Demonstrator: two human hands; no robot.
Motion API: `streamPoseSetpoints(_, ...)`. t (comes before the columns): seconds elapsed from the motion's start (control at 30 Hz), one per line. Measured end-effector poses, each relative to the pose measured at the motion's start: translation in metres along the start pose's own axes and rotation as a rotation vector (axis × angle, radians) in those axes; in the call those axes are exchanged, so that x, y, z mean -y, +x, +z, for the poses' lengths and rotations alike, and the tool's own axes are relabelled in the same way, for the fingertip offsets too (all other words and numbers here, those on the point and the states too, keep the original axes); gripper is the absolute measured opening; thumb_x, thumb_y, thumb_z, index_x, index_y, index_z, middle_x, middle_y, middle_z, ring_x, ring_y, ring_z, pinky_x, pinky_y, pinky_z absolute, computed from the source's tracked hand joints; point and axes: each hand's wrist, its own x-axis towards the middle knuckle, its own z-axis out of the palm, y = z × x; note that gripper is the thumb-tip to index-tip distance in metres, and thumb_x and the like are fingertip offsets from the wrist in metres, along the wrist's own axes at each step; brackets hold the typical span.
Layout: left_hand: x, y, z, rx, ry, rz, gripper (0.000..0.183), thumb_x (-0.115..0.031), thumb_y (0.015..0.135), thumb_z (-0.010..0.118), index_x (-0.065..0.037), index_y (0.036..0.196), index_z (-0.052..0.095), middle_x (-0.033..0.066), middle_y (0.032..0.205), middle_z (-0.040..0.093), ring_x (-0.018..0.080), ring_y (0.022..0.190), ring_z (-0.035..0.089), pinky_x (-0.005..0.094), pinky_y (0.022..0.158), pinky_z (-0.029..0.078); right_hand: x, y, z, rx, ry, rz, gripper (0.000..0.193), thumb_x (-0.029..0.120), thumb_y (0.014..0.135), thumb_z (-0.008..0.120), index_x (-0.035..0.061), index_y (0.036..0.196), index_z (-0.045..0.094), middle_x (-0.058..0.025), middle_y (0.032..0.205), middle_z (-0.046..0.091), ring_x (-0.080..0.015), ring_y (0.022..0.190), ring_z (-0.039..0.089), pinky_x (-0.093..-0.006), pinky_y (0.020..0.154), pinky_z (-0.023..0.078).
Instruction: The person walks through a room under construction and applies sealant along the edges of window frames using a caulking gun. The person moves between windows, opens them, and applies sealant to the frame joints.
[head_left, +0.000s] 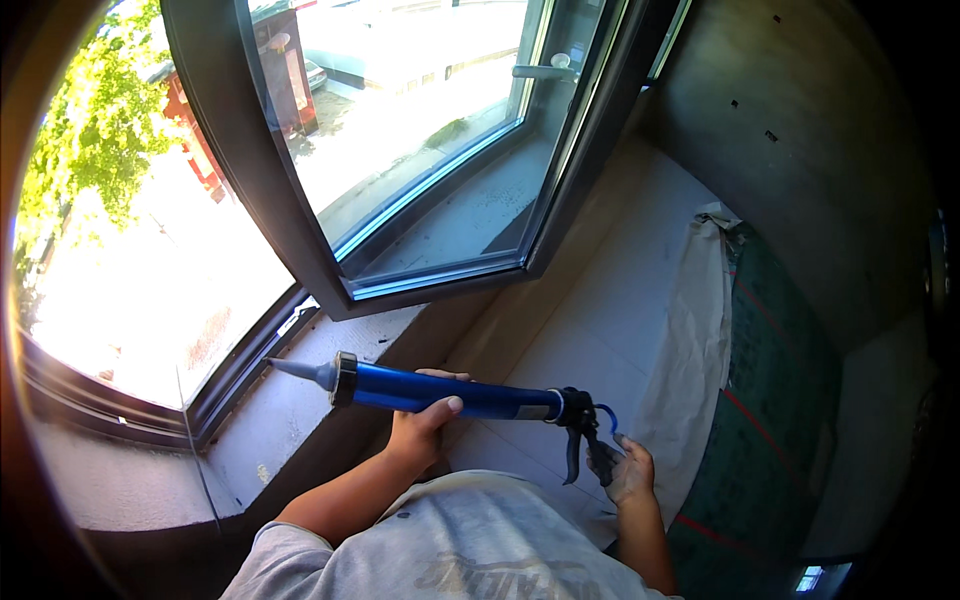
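Note:
A blue caulking gun point(470, 396) lies across in front of my chest, its grey cone nozzle point(298, 370) pointing left over the window sill point(290, 398). My left hand point(425, 425) is wrapped round the barrel from below, thumb on its near side. At the rear end, my right hand point(627, 470) is closed about the black handle point(604, 462), close to the curved blue rod end point(610, 412). The black trigger point(573, 455) hangs free of my fingers. The nozzle tip is near the lower window frame point(240, 375); whether it touches cannot be told.
A dark-framed window sash point(345, 310) stands swung inward above the gun, with a handle point(545, 72) on it. Pale floor tiles point(600, 300) lie below, beside a crumpled light sheet point(690, 330) and a dark green covering point(770, 400) with red lines. A bare wall point(800, 130) rises at right.

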Motion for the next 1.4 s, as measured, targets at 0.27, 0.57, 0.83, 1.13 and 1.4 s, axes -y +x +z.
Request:
streamPoseSetpoints(0.27, -0.029, 0.0, -0.008, -0.227, 0.44, 0.336, 0.052, -0.027, 0.073, 0.084, -0.004, 0.113, 0.061, 0.0163, 0.114, 0.07, 0.0262, 0.11, 0.065, 0.0427, 0.101, 0.05, 0.107, 0.071, 0.099, 0.241, -0.035, -0.345, 0.032, 0.016, 0.094, 0.056, 0.0038, 0.122, 0.061, -0.0108, 0.101, 0.065, -0.0268, 0.092, 0.066, -0.0404, 0.083, 0.054)
streamPoseSetpoints(0.57, 0.015, -0.072, -0.027, -0.667, 0.726, 0.569, 0.045, -0.026, 0.08, 0.081, -0.003, 0.114, 0.062, 0.0098, 0.107, 0.066, 0.0205, 0.099, 0.061, 0.0386, 0.093, 0.048, 0.299, 0.154, 0.36, 0.755, 0.027, -0.742, 0.046, 0.038, 0.101, 0.059, 0.0051, 0.132, 0.064, -0.0079, 0.12, 0.07, -0.0208, 0.111, 0.064, -0.0388, 0.098, 0.047)
streamPoseSetpoints(0.83, 0.086, -0.179, 0.015, -1.026, 0.78, 0.653, 0.037, -0.015, 0.087, 0.077, 0.001, 0.117, 0.064, 0.0132, 0.115, 0.066, 0.0252, 0.104, 0.061, 0.0446, 0.102, 0.047, 0.357, 0.183, 0.474, 1.272, 0.015, -0.479, 0.074, 0.065, 0.104, 0.045, 0.0032, 0.145, 0.054, -0.0127, 0.138, 0.061, -0.0286, 0.125, 0.056, -0.0397, 0.108, 0.041)
streamPoseSetpoints(1.13, 0.151, -0.283, 0.003, -1.089, 0.507, 0.772, 0.036, -0.008, 0.085, 0.078, -0.002, 0.118, 0.065, 0.0088, 0.115, 0.065, 0.0215, 0.108, 0.058, 0.0419, 0.102, 0.047, 0.32, 0.148, 0.404, 1.069, 0.056, -0.738, 0.06, 0.055, 0.111, 0.037, 0.0058, 0.135, 0.061, -0.0073, 0.127, 0.064, -0.0178, 0.109, 0.06, -0.0352, 0.096, 0.048)
streamPoseSetpoints(1.4, 0.181, -0.394, 0.033, -1.24, 0.51, 0.772, 0.042, -0.014, 0.082, 0.081, -0.005, 0.119, 0.062, 0.0081, 0.109, 0.067, 0.0209, 0.103, 0.063, 0.0385, 0.099, 0.05, 0.205, 0.035, 0.263, 0.739, -0.147, -1.453, 0.047, 0.045, 0.107, 0.049, 0.0035, 0.119, 0.067, -0.0095, 0.111, 0.071, -0.0262, 0.104, 0.068, -0.045, 0.105, 0.046)
